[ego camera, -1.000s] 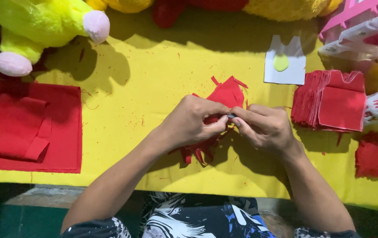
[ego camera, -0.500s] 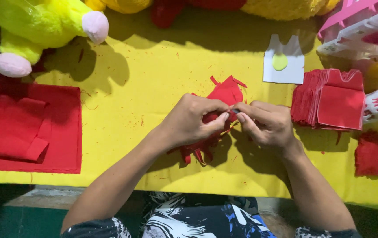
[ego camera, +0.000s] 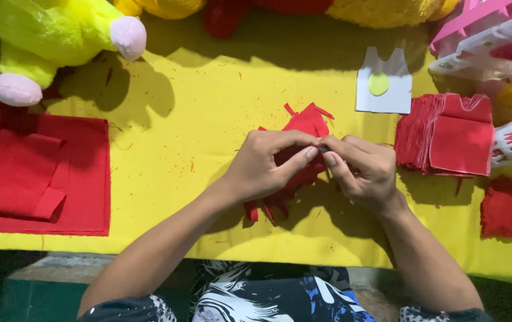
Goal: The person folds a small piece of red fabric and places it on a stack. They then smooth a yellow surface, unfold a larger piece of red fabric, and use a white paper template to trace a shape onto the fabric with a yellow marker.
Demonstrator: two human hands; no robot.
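A red felt cut-out [ego camera: 304,128] lies mid-worktop, pinned under both hands, likely so it cannot slide. The left hand [ego camera: 268,164] and right hand [ego camera: 360,170] meet over it, fingers [ego camera: 310,155] pinched together on the felt and a small dark object too tiny to identify. Right of the cut-out sits a stack of red pieces [ego camera: 447,134]; beyond it a white template [ego camera: 384,83]; far left, folded red cloth [ego camera: 35,173] on the yellow worktop [ego camera: 178,149]
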